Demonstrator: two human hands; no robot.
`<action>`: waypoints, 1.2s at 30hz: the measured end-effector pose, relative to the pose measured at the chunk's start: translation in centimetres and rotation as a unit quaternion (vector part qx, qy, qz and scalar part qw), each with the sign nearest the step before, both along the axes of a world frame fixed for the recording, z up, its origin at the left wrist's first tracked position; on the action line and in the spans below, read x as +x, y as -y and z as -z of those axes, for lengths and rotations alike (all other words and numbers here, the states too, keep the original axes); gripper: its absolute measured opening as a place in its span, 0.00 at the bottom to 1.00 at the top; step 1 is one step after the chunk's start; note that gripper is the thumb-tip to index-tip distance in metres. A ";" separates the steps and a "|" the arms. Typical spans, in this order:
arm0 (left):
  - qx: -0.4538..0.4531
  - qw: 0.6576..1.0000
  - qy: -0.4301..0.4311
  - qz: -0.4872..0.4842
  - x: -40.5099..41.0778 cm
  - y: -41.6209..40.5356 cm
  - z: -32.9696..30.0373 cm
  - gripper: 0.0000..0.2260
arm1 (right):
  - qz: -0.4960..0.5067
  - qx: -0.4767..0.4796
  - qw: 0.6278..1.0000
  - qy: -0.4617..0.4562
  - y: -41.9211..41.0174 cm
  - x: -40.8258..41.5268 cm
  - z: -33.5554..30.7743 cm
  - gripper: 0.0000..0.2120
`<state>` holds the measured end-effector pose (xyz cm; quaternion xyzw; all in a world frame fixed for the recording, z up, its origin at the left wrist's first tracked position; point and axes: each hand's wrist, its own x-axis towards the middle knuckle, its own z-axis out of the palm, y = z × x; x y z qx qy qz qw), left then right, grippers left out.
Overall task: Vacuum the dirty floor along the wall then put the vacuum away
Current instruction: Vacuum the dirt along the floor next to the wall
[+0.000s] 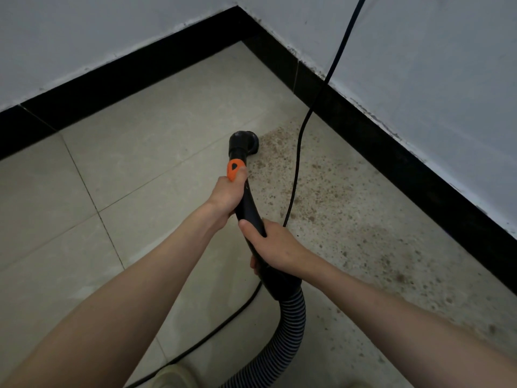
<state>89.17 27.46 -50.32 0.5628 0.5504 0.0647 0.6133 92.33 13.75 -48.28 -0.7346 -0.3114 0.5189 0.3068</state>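
To the left of both hands the floor [134, 152] is pale tile crossed by thin grout lines, and it looks clean there. Beyond it a black skirting board [117, 82] runs along the foot of a grey-white wall [84, 32] toward the corner.

The left hand [228, 196] reaches forward and grips the black vacuum wand [246, 203] near its far end, fingers curled round it and the thumb lying against an orange button [234, 170] on the wand. Just ahead of this hand the wand ends in a black nozzle [246, 141] that sits on the floor, at the near-left edge of the dirt.

The right hand [272, 246] is nearer the body, just behind the left hand, and wraps round the lower part of the same wand, thumb on top. Below this hand the wand joins a ribbed grey-and-black hose [291, 323] that curves down toward the bottom edge of the view.

To the right of both hands a band of brown specks and grit [349, 208] covers the floor along the right-hand wall's skirting. A thin black power cord [299, 147] comes down that wall, crosses the dirt just right of the nozzle, passes behind the right hand and reappears on the floor under the arms.

At the bottom edge, beneath the left forearm, a pale shoe [170, 376] shows.
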 end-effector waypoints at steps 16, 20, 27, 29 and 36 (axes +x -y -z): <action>-0.014 0.999 0.010 0.050 5.7 -2.2 0.9 0.24 | 0.064 -0.013 0.996 0.067 -2.5 3.6 1.5 0.21; -0.010 0.998 0.009 0.065 6.7 -2.9 1.3 0.23 | 0.079 -0.019 0.994 0.079 -3.4 4.1 2.2 0.22; 0.014 0.996 0.002 0.091 10.1 -4.4 1.4 0.28 | 0.117 0.005 0.992 0.052 -4.9 6.7 2.9 0.21; 0.025 0.995 -0.007 0.099 11.0 -4.6 1.4 0.29 | 0.125 0.011 0.991 0.044 -5.1 7.4 3.1 0.21; 0.039 0.992 -0.010 0.117 12.5 -4.3 1.1 0.28 | 0.159 0.032 0.986 0.026 -4.9 8.1 3.2 0.21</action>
